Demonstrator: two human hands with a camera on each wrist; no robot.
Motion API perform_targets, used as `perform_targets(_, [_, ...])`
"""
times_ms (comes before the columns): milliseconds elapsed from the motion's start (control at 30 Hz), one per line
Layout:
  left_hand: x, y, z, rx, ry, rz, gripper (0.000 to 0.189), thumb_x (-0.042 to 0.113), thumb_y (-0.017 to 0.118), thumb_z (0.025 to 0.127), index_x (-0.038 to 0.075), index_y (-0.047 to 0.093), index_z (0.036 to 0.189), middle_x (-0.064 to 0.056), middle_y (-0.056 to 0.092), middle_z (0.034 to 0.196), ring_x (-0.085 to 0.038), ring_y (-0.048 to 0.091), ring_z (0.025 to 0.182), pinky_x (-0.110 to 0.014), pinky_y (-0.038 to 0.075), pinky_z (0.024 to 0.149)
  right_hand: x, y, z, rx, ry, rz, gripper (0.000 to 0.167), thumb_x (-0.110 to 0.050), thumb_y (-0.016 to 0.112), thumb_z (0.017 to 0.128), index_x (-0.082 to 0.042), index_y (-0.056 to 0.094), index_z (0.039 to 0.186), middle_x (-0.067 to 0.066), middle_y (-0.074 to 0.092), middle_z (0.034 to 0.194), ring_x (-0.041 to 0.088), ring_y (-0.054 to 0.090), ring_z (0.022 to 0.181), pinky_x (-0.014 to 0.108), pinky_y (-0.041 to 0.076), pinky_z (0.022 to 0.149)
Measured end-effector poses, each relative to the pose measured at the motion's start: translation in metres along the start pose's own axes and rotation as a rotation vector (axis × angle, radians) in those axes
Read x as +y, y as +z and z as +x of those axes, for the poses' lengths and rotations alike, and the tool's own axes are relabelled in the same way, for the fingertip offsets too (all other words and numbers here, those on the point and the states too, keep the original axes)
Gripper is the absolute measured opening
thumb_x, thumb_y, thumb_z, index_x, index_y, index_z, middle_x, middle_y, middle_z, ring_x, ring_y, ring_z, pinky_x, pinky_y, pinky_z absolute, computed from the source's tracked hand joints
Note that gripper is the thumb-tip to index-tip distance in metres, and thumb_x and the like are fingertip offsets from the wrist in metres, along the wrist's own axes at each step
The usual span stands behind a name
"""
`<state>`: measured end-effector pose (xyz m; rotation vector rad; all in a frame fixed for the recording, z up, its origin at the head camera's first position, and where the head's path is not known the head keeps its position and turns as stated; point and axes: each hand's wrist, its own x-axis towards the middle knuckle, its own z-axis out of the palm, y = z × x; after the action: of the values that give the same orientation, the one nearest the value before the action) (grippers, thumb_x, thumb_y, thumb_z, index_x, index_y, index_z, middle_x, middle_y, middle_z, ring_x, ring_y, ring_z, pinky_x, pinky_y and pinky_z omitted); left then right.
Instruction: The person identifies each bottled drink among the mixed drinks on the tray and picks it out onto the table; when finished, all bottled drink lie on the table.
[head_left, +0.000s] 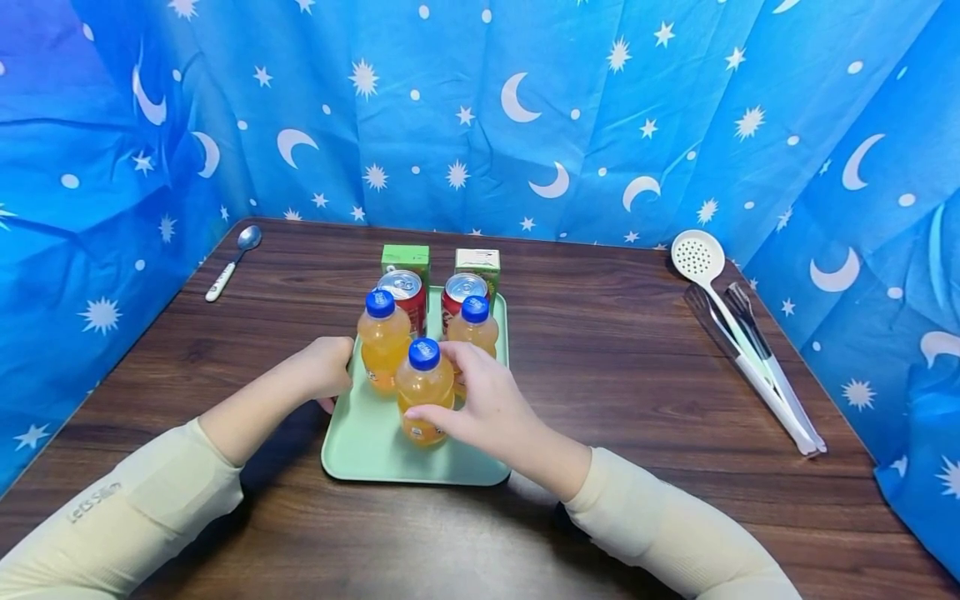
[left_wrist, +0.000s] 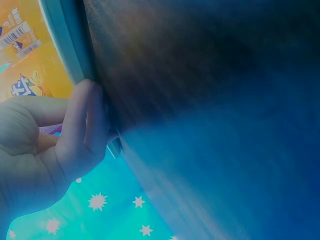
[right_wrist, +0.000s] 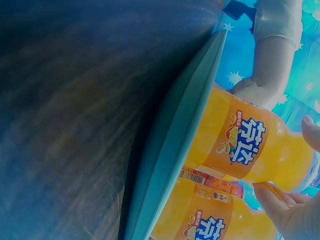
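A light green tray [head_left: 360,454] lies on the dark wooden table. My left hand [head_left: 327,368] grips its left rim; in the left wrist view the curled fingers [left_wrist: 79,117] close over the edge. With thumb and fingers on either side, my right hand [head_left: 491,408] holds the front bottle of orange soda [head_left: 422,390] by its upper part. This bottle has a blue cap and stands over the tray. Behind it are two more orange soda bottles, one at left [head_left: 381,337] and one at right [head_left: 480,332], the latter partly hidden by my right hand.
Behind the bottles stand two red drink cans [head_left: 403,286] [head_left: 467,288], then a green carton [head_left: 406,257] and a white-topped carton [head_left: 477,261]. A spoon [head_left: 232,265] lies far left. At right lie a white skimmer [head_left: 698,257] and clear-and-white tongs [head_left: 780,392]. Starry blue cloth [head_left: 480,150] surrounds the table.
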<state>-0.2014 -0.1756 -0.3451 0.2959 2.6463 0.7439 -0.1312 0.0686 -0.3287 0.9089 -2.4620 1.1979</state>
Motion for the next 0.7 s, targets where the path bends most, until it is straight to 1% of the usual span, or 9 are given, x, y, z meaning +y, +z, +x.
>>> perform_targets(233, [-0.0015, 0.0002, 0.0012, -0.004, -0.004, 0.000, 0.015, -0.012, 0.050, 0.076, -0.004, 0.050, 0.089, -0.013, 0.055, 0.077, -0.019, 0.060, 0.050, -0.030, 0.055, 0.042, 0.0014, 0.0006, 0.0007, 0.000, 0.006, 0.003, 0.061, -0.033, 0.082, 0.071, -0.005, 0.055, 0.117, 0.001, 0.061, 0.107, 0.007, 0.058, 0.091, 0.022, 0.055, 0.075])
perform_targets(500, [-0.0020, 0.0012, 0.0026, -0.002, -0.011, 0.010, 0.016, -0.012, 0.050, 0.076, -0.004, 0.050, 0.090, -0.013, 0.055, 0.077, -0.019, 0.060, 0.050, -0.030, 0.055, 0.042, 0.0015, -0.0003, 0.0015, 0.011, -0.019, -0.005, 0.058, -0.031, 0.083, 0.070, -0.005, 0.056, 0.114, 0.001, 0.061, 0.105, 0.007, 0.058, 0.089, 0.019, 0.054, 0.074])
perform_targets(700, [-0.0017, 0.0011, 0.0029, -0.005, -0.013, 0.008, 0.015, -0.011, 0.051, 0.077, -0.004, 0.050, 0.090, -0.013, 0.055, 0.076, -0.020, 0.060, 0.050, -0.030, 0.055, 0.042, 0.0013, -0.0011, 0.0019, 0.008, -0.016, -0.003, 0.057, -0.031, 0.083, 0.070, -0.005, 0.056, 0.114, 0.001, 0.061, 0.105, 0.007, 0.058, 0.089, 0.019, 0.054, 0.074])
